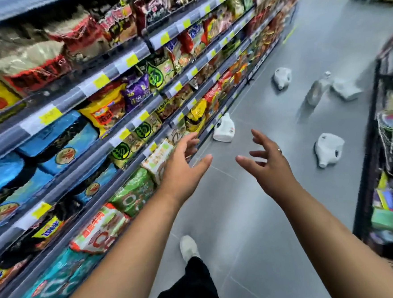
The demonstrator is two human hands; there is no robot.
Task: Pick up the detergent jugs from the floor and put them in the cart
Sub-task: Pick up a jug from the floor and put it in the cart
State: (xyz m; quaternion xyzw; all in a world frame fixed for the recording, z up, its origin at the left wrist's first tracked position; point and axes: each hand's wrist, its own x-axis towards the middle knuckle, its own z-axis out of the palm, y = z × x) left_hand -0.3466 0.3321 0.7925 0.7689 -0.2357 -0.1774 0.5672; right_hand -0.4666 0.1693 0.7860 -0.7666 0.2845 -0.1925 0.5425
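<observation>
Several white detergent jugs lie scattered on the grey aisle floor. The nearest jug (pixel 224 129) stands by the foot of the left shelving. Another jug (pixel 328 148) lies on its side to the right. Farther off are a white jug (pixel 282 77), a grey bottle (pixel 317 91) and one more white jug (pixel 346 90). My left hand (pixel 184 167) and my right hand (pixel 269 164) are stretched forward above the floor, fingers spread, holding nothing. No cart shows in this view.
Long shelving (pixel 108 103) packed with snack and noodle bags runs along the left. A dark rack (pixel 391 158) of goods stands on the right. My foot in a white shoe (pixel 189 247) steps on the grey tiles between them.
</observation>
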